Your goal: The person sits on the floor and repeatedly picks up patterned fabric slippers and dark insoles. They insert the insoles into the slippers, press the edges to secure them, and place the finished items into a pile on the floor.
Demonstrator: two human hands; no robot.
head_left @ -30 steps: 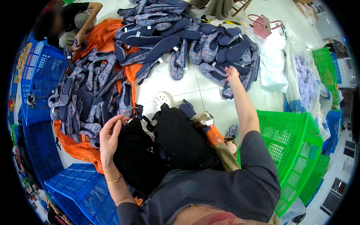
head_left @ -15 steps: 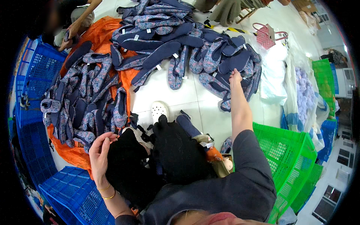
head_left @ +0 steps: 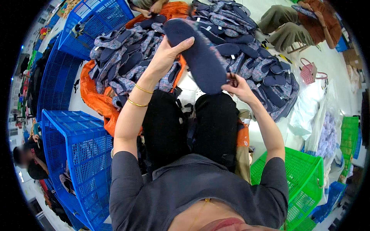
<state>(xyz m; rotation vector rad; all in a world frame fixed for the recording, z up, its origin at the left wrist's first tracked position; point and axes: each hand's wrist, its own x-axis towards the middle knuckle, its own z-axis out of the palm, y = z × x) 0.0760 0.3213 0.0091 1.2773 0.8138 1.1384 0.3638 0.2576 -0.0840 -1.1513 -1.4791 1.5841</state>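
Here's the slipper, held up in front of the black-clad knees, dark sole showing, and the left hand has it clamped: thumb across the sole, fingers hidden behind. Good handling here calls for steady thumb pressure, enough to stop a twist without creasing the sole, while the other hand guides lightly. Over to the right hand: thumb and fingers curled nearly together at the slipper's near end, though whether they actually pinch it, I can't tell. So the slipper spans the gap: far left side gripped, near rounded end just left of the right fingertips.
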